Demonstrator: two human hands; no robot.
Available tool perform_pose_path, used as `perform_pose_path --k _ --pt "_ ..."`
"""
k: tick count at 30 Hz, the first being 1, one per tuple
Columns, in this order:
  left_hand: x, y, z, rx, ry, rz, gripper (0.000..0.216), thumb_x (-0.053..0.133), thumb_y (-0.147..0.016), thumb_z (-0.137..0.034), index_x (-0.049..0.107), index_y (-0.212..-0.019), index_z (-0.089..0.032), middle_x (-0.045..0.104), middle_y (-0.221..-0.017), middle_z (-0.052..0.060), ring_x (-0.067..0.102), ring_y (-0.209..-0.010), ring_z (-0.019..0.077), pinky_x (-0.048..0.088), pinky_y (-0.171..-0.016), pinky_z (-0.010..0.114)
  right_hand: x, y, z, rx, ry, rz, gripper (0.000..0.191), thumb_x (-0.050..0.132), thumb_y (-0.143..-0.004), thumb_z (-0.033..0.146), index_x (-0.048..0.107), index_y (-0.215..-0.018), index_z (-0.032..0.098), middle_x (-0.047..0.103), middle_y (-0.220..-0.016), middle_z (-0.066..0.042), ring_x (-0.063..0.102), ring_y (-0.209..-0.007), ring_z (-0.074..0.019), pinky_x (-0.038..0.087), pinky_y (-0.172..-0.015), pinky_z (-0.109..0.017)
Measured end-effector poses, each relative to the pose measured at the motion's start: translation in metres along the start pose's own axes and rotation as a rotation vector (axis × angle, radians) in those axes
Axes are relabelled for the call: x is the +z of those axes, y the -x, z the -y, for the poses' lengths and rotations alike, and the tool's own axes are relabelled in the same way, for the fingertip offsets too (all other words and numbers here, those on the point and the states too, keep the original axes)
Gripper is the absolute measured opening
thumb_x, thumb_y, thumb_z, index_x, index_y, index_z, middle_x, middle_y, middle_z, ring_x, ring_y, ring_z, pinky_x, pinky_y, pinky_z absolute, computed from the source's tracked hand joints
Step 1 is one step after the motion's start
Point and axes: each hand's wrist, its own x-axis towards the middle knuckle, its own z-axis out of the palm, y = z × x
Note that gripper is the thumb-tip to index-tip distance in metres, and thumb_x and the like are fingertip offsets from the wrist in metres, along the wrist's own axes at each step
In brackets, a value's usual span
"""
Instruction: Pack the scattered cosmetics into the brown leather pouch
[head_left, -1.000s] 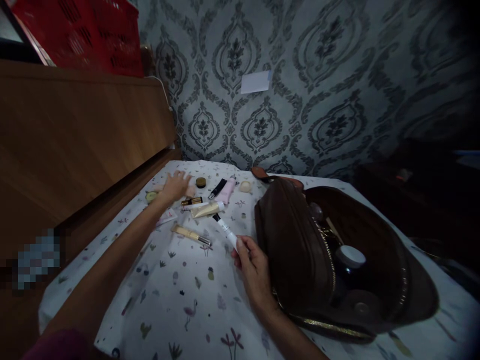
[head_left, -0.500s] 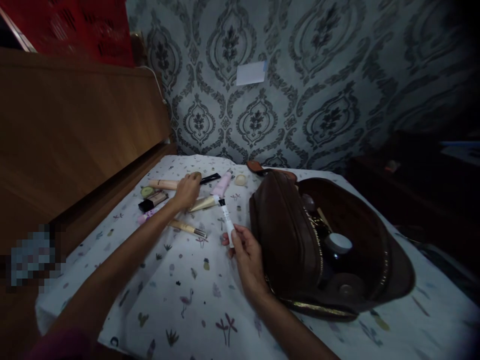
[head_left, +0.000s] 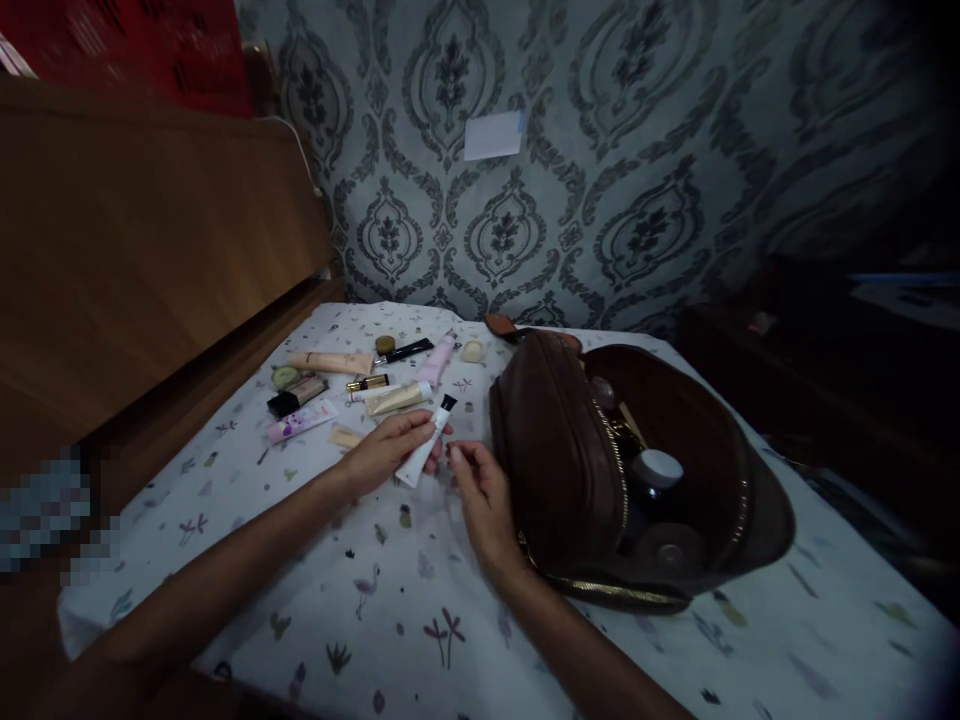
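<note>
My left hand (head_left: 390,450) is closed on a white squeeze tube (head_left: 424,452) with a black cap, held tilted above the cloth, cap end away from me. Just right of it, my right hand (head_left: 484,500) has loosely curled fingers, apart from the tube and with nothing visible in them. Beyond my left hand lie a cream-coloured tube (head_left: 397,399), a pink tube (head_left: 436,358), a black slim tube (head_left: 405,351) and a long peach tube (head_left: 331,362). A purple-and-white tube (head_left: 302,421) rests farther left. The brush seen earlier is mostly hidden behind my left hand.
An unzipped brown leather bag (head_left: 547,470) stands close to my right hand, with a white-lidded jar (head_left: 658,468) inside. A patterned white cloth (head_left: 420,630) covers the surface. A wooden cabinet (head_left: 150,230) borders the left, and a patterned wall (head_left: 555,200) the back.
The white tube has passed from my right hand to my left. My left hand has come back from among the cosmetics, uncovering a small round container and a gold-and-black item. My right hand has let go.
</note>
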Motion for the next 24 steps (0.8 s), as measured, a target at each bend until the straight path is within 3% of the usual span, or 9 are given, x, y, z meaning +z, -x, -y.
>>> perform_pose_path --k 5,8,12,24 --pt "-0.006 0.011 -0.008 -0.119 -0.15 0.244 0.048 0.067 -0.084 -0.061 0.059 -0.089 -0.014 0.053 -0.069 -0.003 0.047 -0.05 0.0062 0.035 -0.046 0.019 -0.002 0.001 0.007 -0.009 -0.061 -0.093 0.044 0.057 -0.086 0.053 0.065 -0.112 0.019 0.065 -0.086 -0.004 0.057 -0.077 -0.0184 0.046 -0.068 -0.029" --pt "-0.01 0.015 -0.008 -0.172 -0.234 0.34 0.046 0.064 -0.087 -0.06 0.058 -0.09 -0.014 0.053 -0.071 -0.003 0.044 -0.049 0.0056 0.034 -0.045 0.019 -0.003 0.003 0.009 -0.014 -0.029 -0.087 0.042 0.054 -0.089 0.051 0.067 -0.112 0.019 0.06 -0.077 -0.001 0.057 -0.074 -0.0185 0.045 -0.068 -0.029" --pt "-0.014 0.014 -0.008 -0.141 -0.318 0.356 0.046 0.061 -0.088 -0.06 0.059 -0.092 -0.014 0.049 -0.068 -0.004 0.039 -0.051 0.0063 0.032 -0.046 0.02 -0.003 0.003 0.007 -0.042 -0.011 -0.065 0.034 0.054 -0.088 0.05 0.067 -0.097 0.02 0.052 -0.066 0.001 0.054 -0.07 -0.0183 0.043 -0.063 -0.028" --pt "-0.019 0.009 0.001 -0.12 -0.34 0.329 0.041 0.067 -0.084 -0.054 0.063 -0.087 -0.014 0.049 -0.064 -0.004 0.04 -0.052 0.0071 0.03 -0.044 0.018 -0.003 0.01 0.017 -0.08 0.007 -0.052 0.026 0.054 -0.089 0.045 0.06 -0.083 0.02 0.056 -0.071 0.001 0.051 -0.068 -0.0143 0.042 -0.063 -0.025"
